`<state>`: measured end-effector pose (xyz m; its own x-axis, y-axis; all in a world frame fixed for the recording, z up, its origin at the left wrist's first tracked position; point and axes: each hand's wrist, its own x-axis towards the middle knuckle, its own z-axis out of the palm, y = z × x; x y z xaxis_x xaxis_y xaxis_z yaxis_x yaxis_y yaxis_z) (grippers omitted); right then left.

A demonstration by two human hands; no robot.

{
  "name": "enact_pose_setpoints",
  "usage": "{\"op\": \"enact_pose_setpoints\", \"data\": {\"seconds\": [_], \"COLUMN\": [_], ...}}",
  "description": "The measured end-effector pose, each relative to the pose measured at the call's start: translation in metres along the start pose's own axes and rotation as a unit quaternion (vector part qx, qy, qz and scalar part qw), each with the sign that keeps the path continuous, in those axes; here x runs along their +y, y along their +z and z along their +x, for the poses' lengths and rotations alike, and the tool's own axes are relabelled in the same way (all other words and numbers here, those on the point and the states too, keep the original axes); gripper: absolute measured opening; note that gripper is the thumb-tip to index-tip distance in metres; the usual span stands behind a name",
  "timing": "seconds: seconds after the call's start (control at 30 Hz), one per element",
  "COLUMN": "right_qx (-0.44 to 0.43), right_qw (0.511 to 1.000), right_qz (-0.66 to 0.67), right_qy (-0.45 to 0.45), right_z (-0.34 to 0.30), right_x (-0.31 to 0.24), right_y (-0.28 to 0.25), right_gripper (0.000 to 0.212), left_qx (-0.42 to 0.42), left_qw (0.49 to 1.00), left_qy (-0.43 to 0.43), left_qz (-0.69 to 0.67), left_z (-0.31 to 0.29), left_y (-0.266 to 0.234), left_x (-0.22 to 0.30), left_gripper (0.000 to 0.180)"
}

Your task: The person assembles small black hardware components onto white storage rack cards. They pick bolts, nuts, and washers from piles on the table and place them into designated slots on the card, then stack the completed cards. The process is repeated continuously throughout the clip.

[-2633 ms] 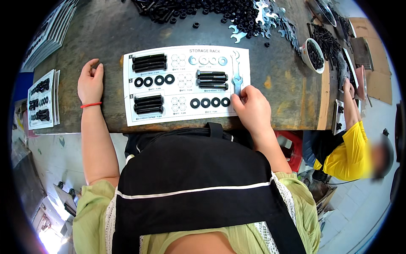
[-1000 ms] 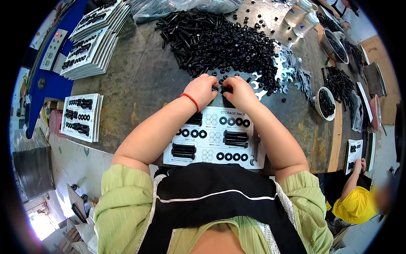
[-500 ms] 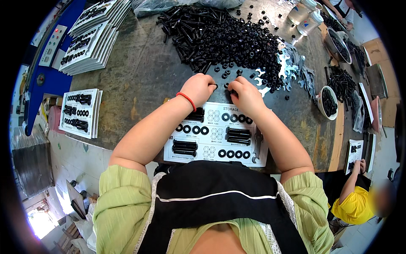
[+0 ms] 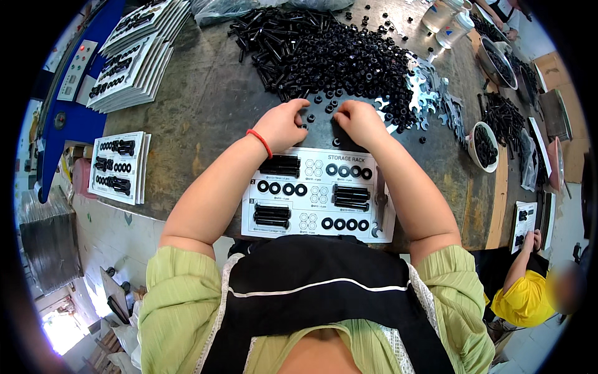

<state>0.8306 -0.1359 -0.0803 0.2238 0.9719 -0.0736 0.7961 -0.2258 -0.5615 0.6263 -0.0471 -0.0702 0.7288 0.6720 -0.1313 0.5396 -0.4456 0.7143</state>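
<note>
Left hand (image 4: 283,124) grip pinched on loose nuts (image 4: 311,117), right hand (image 4: 358,121) grip unclear, just beside them

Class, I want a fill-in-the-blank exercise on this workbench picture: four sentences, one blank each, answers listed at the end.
1. The left hand wears a ____ band at the wrist.
2. Both hands reach into loose nuts at the edge of a pile of ____ bolts and nuts.
3. The white card lies ____ the two forearms.
4. The right hand lies just left of a heap of silver ____.

Answers: red; black; between; spanners
</note>
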Motion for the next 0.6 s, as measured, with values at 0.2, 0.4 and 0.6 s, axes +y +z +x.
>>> {"op": "enact_pose_setpoints", "data": {"seconds": [0.2,0.4,0.6], "right_qx": [-0.070,-0.108,-0.082], "right_qw": [0.994,0.992,0.995], "right_qz": [0.084,0.050,0.057], "right_qy": [-0.012,-0.031,-0.017], "right_z": [-0.014,-0.038,-0.038], "right_x": [0.009,-0.013,-0.023], "right_y": [-0.002,-0.012,-0.001], "right_gripper": [0.025,0.040,0.033], "left_qx": [-0.023,-0.085,-0.075], "left_qw": [0.993,0.993,0.989], "left_qy": [0.069,0.061,0.090], "left_qz": [0.091,0.057,0.092], "left_z": [0.013,0.003,0.005], "left_y": [0.014,0.005,0.020], "left_x": [-0.019,0.016,0.013], "left_gripper": [0.055,0.047,0.040]}}
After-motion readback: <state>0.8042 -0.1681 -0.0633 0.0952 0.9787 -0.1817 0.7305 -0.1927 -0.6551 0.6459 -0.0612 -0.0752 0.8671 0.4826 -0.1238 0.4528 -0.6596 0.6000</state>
